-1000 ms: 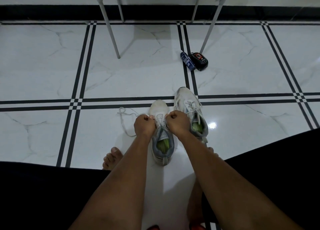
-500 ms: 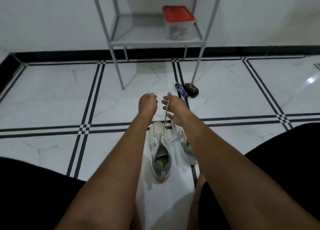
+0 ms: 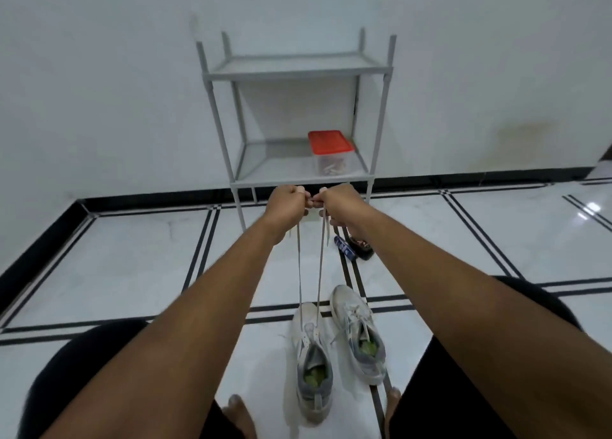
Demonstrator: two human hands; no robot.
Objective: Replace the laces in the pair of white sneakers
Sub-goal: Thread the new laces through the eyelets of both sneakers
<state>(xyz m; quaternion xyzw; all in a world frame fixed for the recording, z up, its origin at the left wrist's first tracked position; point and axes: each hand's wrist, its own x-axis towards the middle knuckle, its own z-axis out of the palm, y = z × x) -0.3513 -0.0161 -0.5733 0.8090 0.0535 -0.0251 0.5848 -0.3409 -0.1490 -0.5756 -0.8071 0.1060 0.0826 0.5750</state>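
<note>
My fingers (image 3: 303, 191) on both sides were curled tight around the two ends of one white lace (image 3: 299, 266), the left hand (image 3: 286, 203) gripping the left strand and the right hand (image 3: 341, 203) gripping the right strand, knuckles nearly touching each other. Half a second before, my hands had been lower and closer to the shoe; now my arms were stretched far out and lifted, and the two strands ran long and taut from my fists down to the left sneaker (image 3: 311, 362). That sneaker stood on the marble floor (image 3: 132, 256) between my bare feet, toe pointing away from me, its tongue open and green insole showing. Just beside it, to the right, lay the right sneaker (image 3: 359, 332), laced loosely, its heel near a black floor stripe. Beyond my right hand a small blue packet (image 3: 344, 248) lay on the floor, touching a dark object that my wrist partly hid. The view had tipped upward since earlier, so the grey metal shelf (image 3: 298, 71) against the wall showed both tiers, with a clear container under a red lid (image 3: 329, 142) on the lower one.
</note>
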